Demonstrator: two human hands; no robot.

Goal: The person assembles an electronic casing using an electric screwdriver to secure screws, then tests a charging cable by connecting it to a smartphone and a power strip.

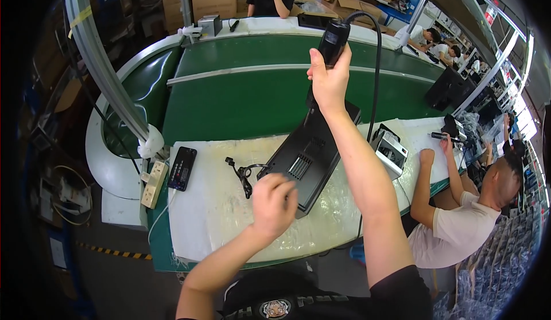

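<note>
My right hand (331, 84) is wrapped round a black corded electric screwdriver (334, 40), which points down at the far end of a black plastic housing (322, 150). The housing lies at a slant on the covered bench and has a slotted vent (299, 167). Over its near left edge is my left hand (274, 204), fingers curled in and slightly blurred; whatever they may hold is hidden. A black cable with a plug (245, 183) runs from the housing's left side onto the bench. My right hand and forearm cover part of the tool tip and housing.
Left on the bench lie a black phone (183, 168) and a power strip (152, 185). A silver-and-black device (391, 152) stands to the right. Beyond runs a green conveyor (241, 99). A co-worker (465, 222) sits at right. The screwdriver's cord (377, 73) hangs beside my right arm.
</note>
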